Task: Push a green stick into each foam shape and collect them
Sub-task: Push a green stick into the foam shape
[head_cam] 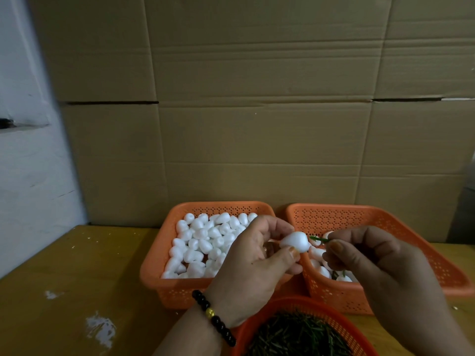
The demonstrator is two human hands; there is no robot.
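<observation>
A: White foam, one egg-like foam shape (294, 242), sits pinched between the thumb and fingers of the left hand (253, 263). Why hold it out like that?

B: I'd say to turn its blunt end toward the right hand (380, 268). Those fingers are closed on a green stick (318, 239), whose tip lies just beside the foam and, as far as I can tell, has not gone in.

A: So the pushing step is about to begin?

B: That's my reading. The stick is thin, so a short grip near its tip should keep it from bending.

A: And the three baskets?

B: Behind the left fingers is the left orange basket (164, 242), heaped with plain foam shapes (203, 242). Under and beyond the right fingers is the right orange basket (411, 227), holding a few finished pieces (321, 263) with green showing among them. Near both wrists is the front basket (341, 322), full of loose green sticks (298, 335). Supply, sticks and collection all lie close, probably for short reaches.

A: Anything on the wrist?

B: A dark bead bracelet (213, 317) on the left one.

A: The surface and room?

B: A yellowish wooden worktop (77, 265) with white crumbs and worn patches. Behind it stands creased cardboard (257, 98), with a pale wall (25, 124) beyond the left fingers. The light is dim.
</observation>
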